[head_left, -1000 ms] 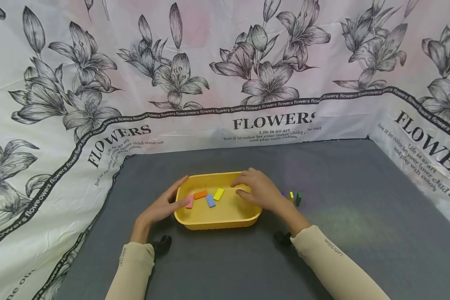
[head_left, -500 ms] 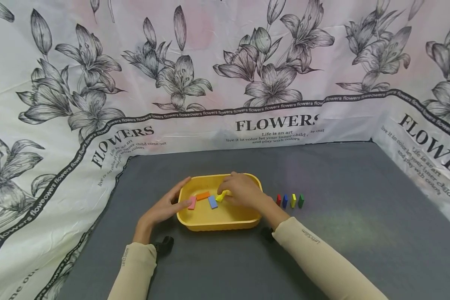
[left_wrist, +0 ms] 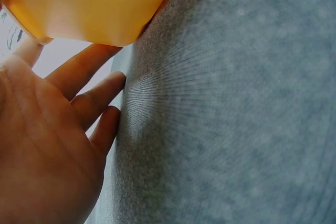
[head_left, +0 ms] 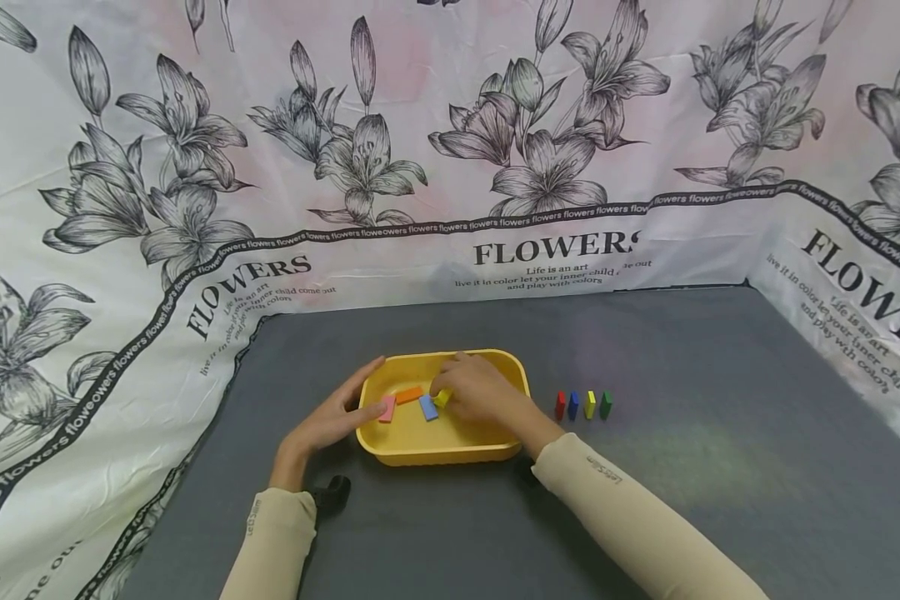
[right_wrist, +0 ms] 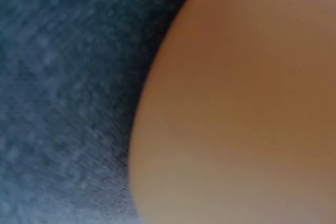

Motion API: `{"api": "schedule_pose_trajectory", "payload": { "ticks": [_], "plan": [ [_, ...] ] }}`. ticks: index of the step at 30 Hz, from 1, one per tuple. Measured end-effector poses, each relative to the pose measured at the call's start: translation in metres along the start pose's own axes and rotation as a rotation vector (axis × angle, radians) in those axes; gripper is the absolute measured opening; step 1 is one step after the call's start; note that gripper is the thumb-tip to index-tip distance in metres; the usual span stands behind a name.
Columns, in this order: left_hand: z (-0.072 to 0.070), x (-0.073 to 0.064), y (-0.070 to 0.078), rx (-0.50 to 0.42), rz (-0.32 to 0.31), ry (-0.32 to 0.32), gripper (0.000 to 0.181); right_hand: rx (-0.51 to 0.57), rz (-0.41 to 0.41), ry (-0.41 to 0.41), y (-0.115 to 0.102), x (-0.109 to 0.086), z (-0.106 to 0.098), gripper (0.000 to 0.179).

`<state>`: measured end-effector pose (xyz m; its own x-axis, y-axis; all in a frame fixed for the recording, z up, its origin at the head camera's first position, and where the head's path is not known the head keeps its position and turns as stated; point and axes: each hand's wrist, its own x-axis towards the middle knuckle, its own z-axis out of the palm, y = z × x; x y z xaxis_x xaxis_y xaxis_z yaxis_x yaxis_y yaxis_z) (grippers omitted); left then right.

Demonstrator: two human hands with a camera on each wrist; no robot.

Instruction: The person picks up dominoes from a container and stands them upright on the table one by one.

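A yellow plastic tray [head_left: 442, 457] sits on the grey table. Its left end is held by my left hand [head_left: 332, 417], thumb over the rim by the pink block [head_left: 387, 409] and fingers along the outside. In the left wrist view, the spread fingers of that hand [left_wrist: 58, 108] lie against the tray wall [left_wrist: 100, 9]. Inside the tray, my right hand [head_left: 480, 390] pinches a yellow block [head_left: 442, 398], its fingertips partly hidden. Beside it lie a light blue block [head_left: 428, 407] and an orange block [head_left: 408, 396]. Blurred skin and grey cloth fill the right wrist view.
Right of the tray, a red block [head_left: 560, 405], a dark blue block [head_left: 573, 405], another yellow block [head_left: 589, 405] and a green block [head_left: 606, 405] stand upright in a row. A flower-printed cloth [head_left: 390, 275] hangs behind and beside the table.
My right hand has moved left and down into the tray and taken hold of the yellow block. The row of standing blocks has come into full view. My left hand stays at the tray.
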<state>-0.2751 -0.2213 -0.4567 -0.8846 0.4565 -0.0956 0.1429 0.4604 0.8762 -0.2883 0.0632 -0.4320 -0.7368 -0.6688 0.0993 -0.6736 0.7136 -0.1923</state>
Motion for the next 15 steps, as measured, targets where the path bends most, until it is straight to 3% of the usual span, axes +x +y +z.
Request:
{"api": "schedule_pose_trajectory", "payload": {
  "ticks": [15],
  "plan": [
    [0.0005,0.0022,-0.0024,0.018,-0.029,0.011,0.076,-0.046,0.035,-0.03,-0.0075,0.0035,0.0023,0.023]
  ]
}}
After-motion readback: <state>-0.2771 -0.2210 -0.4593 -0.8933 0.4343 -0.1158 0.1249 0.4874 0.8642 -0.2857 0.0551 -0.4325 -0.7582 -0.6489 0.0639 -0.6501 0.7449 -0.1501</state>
